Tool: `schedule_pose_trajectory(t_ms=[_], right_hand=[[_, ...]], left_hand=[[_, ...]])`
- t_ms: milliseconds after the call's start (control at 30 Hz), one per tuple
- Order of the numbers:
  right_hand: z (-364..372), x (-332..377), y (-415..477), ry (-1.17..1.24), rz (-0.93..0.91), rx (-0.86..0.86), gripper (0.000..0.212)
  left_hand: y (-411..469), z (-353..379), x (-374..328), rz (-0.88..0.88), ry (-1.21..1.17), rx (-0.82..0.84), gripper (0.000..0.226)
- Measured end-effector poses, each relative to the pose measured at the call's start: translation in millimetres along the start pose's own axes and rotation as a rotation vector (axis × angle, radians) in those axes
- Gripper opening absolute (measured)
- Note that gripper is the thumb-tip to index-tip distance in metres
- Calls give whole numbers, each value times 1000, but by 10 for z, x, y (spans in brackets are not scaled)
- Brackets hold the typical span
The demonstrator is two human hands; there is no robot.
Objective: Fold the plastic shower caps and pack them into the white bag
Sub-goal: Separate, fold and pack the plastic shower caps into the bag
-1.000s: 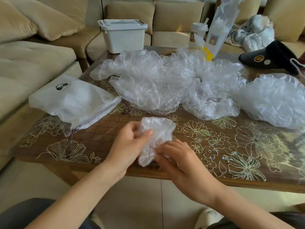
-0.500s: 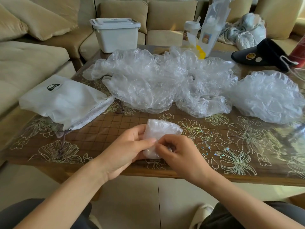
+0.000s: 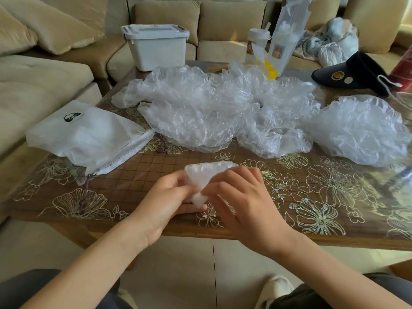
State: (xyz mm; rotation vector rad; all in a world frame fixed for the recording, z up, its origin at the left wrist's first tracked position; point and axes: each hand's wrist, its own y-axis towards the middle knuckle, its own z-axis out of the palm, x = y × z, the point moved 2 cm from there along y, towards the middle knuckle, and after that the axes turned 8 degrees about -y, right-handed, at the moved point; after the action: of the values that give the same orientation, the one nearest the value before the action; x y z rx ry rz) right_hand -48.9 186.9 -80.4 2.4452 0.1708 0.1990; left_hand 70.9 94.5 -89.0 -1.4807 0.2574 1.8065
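Note:
A small folded shower cap (image 3: 201, 176) of clear crinkled plastic is held just above the table's near edge. My left hand (image 3: 169, 197) grips its left side and my right hand (image 3: 242, 197) pinches its lower right part. The white bag (image 3: 87, 136), with a black logo and a drawstring mouth facing right, lies flat at the table's left. A heap of several unfolded clear shower caps (image 3: 211, 110) stretches across the middle of the table. One more puffed cap (image 3: 363, 128) sits at the right.
The wooden table (image 3: 312, 197) has a glossy flower-patterned cover. At the back stand a white lidded bin (image 3: 156, 45), a cup (image 3: 256, 43), a tall clear package (image 3: 287, 32) and a black visor cap (image 3: 352, 73). Beige sofas surround the table.
The folded cap has been turned and pressed into a smaller, flatter bundle. My right hand has moved up over its right side, and both hands have closed in on it.

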Motion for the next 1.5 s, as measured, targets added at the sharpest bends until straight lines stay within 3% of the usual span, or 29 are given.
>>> schedule_pose_trajectory(t_ms=[100,200,333,533,700,800,900,967,1100,1167,1234,1267,1334,1400,1500], right_hand=[[25,-47,56,220,226,86,18],[96,-87,104,405,415,167,13],[145,-68,146,475,455,229,9],[224,12,229,535,480,173,4],[343,-44,323,519,549,140,18],[423,-85,359,759,698,145,20],[487,-11,413,959,687,334,55],[524,54,461,931,609,491,61],[521,35,596,909,583,532,35],[543,37,671,985,688,455,33],[567,-17,695,1018,782,376,33],[593,27,739,1012,796,374,32],[665,82,771,1016,834,368,32],[717,122,794,1030,880,343,29],[789,181,829,1014,881,357,29]], left_hand=[[-21,22,-1,71,59,1,30],[-8,17,11,55,-7,105,30],[-40,-9,-11,43,121,208,42],[-73,-151,-63,39,117,82,35],[-103,-365,-125,11,-44,-30,32],[-131,-423,-167,42,-28,-62,27],[-180,-492,-205,133,139,-93,23],[-207,-521,-219,181,229,-131,19],[-210,-536,-219,281,414,-141,23],[-208,-712,-278,525,655,-329,38],[-102,-870,-389,781,1094,-581,54],[-52,-974,-441,775,1288,-643,59],[118,-1142,-495,569,1508,-640,66],[238,-1254,-495,420,1527,-628,64],[230,-1328,-515,486,1360,-647,46]])
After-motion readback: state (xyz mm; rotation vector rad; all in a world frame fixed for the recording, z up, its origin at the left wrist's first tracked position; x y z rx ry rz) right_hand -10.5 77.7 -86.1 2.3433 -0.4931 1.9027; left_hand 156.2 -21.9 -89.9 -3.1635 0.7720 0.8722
